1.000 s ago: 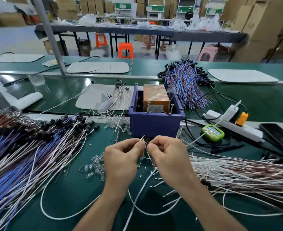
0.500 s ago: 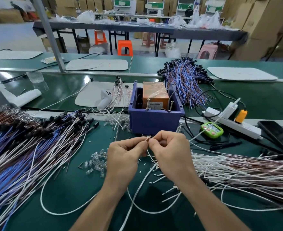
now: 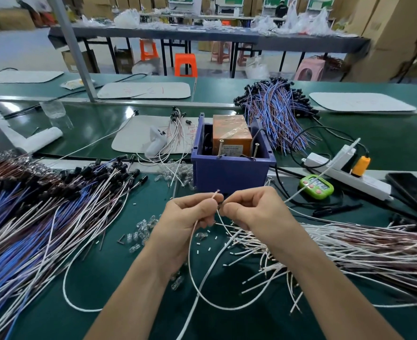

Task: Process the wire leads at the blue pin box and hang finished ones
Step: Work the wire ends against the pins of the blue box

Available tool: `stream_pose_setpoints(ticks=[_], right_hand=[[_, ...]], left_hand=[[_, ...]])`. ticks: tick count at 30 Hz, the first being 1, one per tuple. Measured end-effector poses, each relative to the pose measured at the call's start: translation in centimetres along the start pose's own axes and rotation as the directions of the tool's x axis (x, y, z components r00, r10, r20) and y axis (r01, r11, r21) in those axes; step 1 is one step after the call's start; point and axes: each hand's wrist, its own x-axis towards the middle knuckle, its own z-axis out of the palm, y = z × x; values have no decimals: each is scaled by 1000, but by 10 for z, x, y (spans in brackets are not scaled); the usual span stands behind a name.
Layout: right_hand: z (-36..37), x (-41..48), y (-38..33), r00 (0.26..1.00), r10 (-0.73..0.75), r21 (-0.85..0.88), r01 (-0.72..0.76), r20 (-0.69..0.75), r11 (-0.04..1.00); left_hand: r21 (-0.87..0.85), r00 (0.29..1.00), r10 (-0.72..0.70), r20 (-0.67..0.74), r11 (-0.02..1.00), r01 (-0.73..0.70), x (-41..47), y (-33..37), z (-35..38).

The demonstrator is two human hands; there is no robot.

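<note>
The blue pin box (image 3: 232, 176) stands at mid-table with an orange block (image 3: 230, 133) inside and two upright pins at its front wall. Just in front of it my left hand (image 3: 188, 217) pinches a thin white wire lead (image 3: 192, 271) whose bare tip sticks up above my thumb. My right hand (image 3: 254, 212) pinches the same lead beside it, fingertips nearly touching the left ones. The lead loops down toward me over the green mat.
A heap of blue and white leads with black caps (image 3: 43, 217) fills the left. White and brown leads (image 3: 349, 251) lie on the right. Small clear bulbs (image 3: 141, 231), a green timer (image 3: 316, 186), a power strip (image 3: 345, 173) and a phone (image 3: 413, 192) lie around.
Both hands stay together in front of the box and keep hold of the lead. The wire tip now stands a little higher above my left thumb.
</note>
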Motion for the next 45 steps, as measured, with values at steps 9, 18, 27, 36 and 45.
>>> stream_pose_setpoints(ticks=[9,18,27,36,45], right_hand=[[-1,-1,-3,986,50,195,-82,160,977],[4,-3,3,998,22,201,-32,52,979],[5,-3,2,998,52,262,-55,19,963],[-1,-2,1,998,15,204,-27,63,979],[-1,-1,2,999,4,11,-4,42,1000]], left_hand=[[-54,996,72,53,996,-69,2,-6,5],[-27,991,108,-78,994,-110,1,-9,10],[-37,999,52,-4,998,-52,1,-9,7],[76,992,111,-52,991,-107,-1,-4,5],[317,949,291,-124,918,-240,-6,-2,12]])
